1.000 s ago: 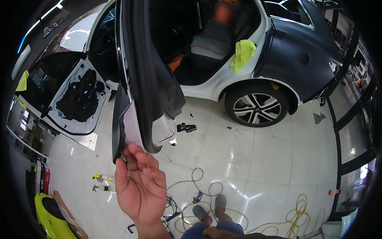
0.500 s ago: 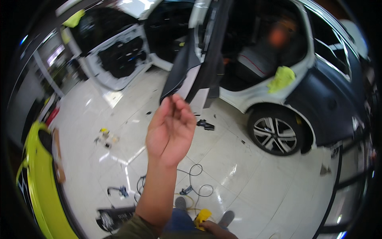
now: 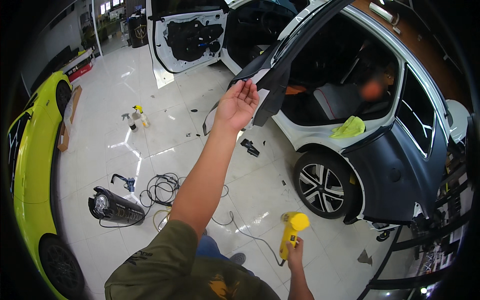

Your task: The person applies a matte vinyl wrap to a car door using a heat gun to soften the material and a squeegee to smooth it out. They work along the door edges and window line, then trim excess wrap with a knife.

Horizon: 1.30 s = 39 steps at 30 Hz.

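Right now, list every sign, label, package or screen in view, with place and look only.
Wall emblem sign: far back left, dark panel, pale crest.
Low banner: far left by the yellow car, white and red strip.
Cardboard piece: floor beside that car, flat, brown.

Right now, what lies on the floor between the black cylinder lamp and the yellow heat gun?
Head view: coiled cables on white tile between lamp and heat gun, plus the person's left arm overhead.

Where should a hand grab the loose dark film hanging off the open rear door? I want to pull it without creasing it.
Probably at the free lower edge of the dark film, coming from the door's outer side, where the left hand already reaches. There the sheet hangs away from the rear door with its pale backing showing, so fingers can likely pinch both faces.
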Available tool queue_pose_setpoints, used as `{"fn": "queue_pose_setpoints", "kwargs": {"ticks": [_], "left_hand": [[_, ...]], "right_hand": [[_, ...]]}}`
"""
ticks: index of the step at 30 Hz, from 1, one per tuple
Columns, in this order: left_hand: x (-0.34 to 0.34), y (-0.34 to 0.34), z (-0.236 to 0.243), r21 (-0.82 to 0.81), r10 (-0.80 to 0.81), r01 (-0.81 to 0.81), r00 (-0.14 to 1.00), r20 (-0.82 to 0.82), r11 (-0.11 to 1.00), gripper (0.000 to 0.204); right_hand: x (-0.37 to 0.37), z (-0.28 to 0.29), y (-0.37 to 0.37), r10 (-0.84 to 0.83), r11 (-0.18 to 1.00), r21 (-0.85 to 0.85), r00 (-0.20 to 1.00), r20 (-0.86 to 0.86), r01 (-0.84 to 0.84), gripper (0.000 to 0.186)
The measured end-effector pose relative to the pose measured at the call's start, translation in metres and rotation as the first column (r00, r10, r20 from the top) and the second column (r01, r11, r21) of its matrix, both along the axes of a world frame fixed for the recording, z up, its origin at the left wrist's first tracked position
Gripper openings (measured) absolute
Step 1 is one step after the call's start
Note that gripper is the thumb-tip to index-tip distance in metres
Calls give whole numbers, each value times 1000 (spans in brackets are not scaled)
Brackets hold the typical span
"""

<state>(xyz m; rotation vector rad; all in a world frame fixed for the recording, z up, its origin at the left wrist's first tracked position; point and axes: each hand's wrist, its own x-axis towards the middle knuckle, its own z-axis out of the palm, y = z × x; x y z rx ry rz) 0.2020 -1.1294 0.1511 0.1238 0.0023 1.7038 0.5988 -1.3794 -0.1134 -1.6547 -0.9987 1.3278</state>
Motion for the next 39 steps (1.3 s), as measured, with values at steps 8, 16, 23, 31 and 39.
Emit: {"fn": "queue_pose_setpoints", "kwargs": {"ticks": [8,16,23,31,39], "left_hand": [[5,5,-2,-58,-41,44,997,58,997,12],[-2,2,-4,-45,-99,103,992,73,994,9],[-9,-8,-35,-81,-242,238,969,-50,968,11],[-31,-91,-212,-445,-622,452,676,-394,773,14],[-139,-159,-275,-644,-519,19,610,-598,765,19]], "right_hand": [[-38,82,-29,-317,905,239,933,-172,351,29],[-109,184,-24,-95,773,592,964,-247,228,43],[-170,253,-13,147,697,716,983,-109,-25,68],[-221,244,-10,266,550,825,963,-28,-128,64],[-213,206,-17,255,616,768,967,14,-174,61]]}}
